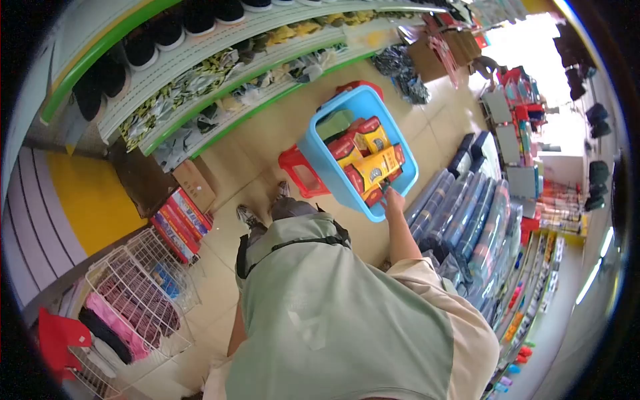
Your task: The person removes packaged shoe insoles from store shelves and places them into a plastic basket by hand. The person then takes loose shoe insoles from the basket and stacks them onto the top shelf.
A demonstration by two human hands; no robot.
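Note:
My right hand point(393, 200) reaches over the near right rim of a light blue plastic bin point(337, 179). Its fingers look closed around something small and dark, too unclear to name, close against the packets. Inside the bin lie several red and yellow packets point(375, 167), stacked on each other. A red plastic stool point(301, 172) shows beneath and beside the bin. Of my left arm point(237, 330) only a piece of forearm is visible beside the apron; the left hand is hidden.
Shelves point(220, 50) with shoes and bagged goods run along the upper left. Plastic-wrapped rolls point(460, 213) are stacked at right. Wire baskets point(137, 293) and red boxes point(181, 223) stand at lower left. A black plastic bag point(403, 73) lies on the floor beyond the bin.

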